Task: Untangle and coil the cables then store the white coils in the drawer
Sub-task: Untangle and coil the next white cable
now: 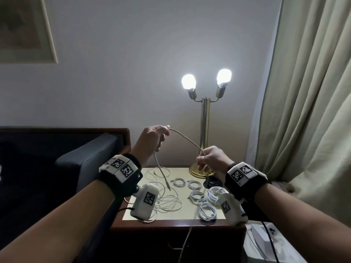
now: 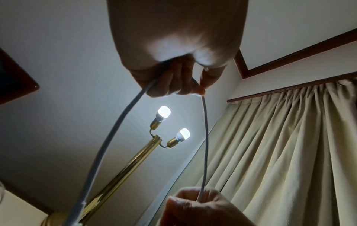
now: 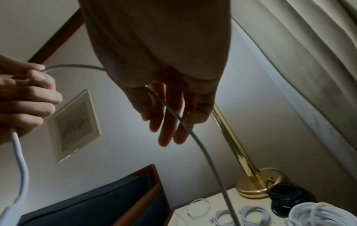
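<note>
A white braided cable (image 1: 187, 139) stretches in the air between my two hands above the nightstand (image 1: 182, 213). My left hand (image 1: 163, 130) grips it high up, thumb on top; its free end hangs down to a plug (image 1: 169, 187) just over the tabletop. My right hand (image 1: 202, 158) pinches the cable lower, in front of the lamp. The left wrist view shows the cable (image 2: 205, 145) looping from my left hand (image 2: 193, 88) down into my right hand (image 2: 195, 201). Several white coils (image 1: 197, 195) lie on the right half of the table. Loose white cables (image 1: 167, 202) sprawl on the left half.
A brass lamp (image 1: 205, 130) with two lit bulbs stands at the back right, a black coil (image 1: 211, 182) by its base. A curtain (image 1: 303, 111) hangs on the right, a dark cushion (image 1: 85, 158) sits left. A white box (image 1: 266, 242) lies low right. One cable (image 1: 187, 238) hangs over the table's dark front.
</note>
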Available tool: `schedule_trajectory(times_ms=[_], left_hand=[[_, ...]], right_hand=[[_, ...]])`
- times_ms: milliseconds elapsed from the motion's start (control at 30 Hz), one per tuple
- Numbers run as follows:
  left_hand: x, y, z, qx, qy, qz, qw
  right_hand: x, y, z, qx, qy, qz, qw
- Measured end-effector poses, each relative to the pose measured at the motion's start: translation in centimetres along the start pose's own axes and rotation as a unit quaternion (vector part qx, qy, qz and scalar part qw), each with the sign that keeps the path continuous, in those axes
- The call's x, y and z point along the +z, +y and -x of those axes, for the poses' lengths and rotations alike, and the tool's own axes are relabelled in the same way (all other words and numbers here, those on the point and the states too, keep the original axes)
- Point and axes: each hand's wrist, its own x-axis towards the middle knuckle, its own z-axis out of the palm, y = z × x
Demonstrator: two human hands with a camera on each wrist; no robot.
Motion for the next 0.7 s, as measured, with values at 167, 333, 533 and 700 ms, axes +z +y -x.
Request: schedule_trajectory(times_ms=[167,333,533,700], left_hand=[[-0.9,-0.7,-0.2,-0.027,0.052,0.057,0.997],[-0.2,-1.1,0.3,-0.037,-0.014,-0.023,0.999],[1.4,-2.6,1.1,-0.056,-0.07,-0.044,0.995],[0.2,-3.7,1.8,-0.086,-0.137,-0.058,0.985]], right_hand=[[0.4,1.2,0.9,0.013,-0.05,-0.059,0.997],[0.4,-0.7,2.3,-0.043,-0.098,-0.132,0.985],[1.2,-2.6,3.1,-0.101,-0.042,-0.236,0.966],[0.7,-1.1,2.8,-0.09,0.008,-0.244,0.966]])
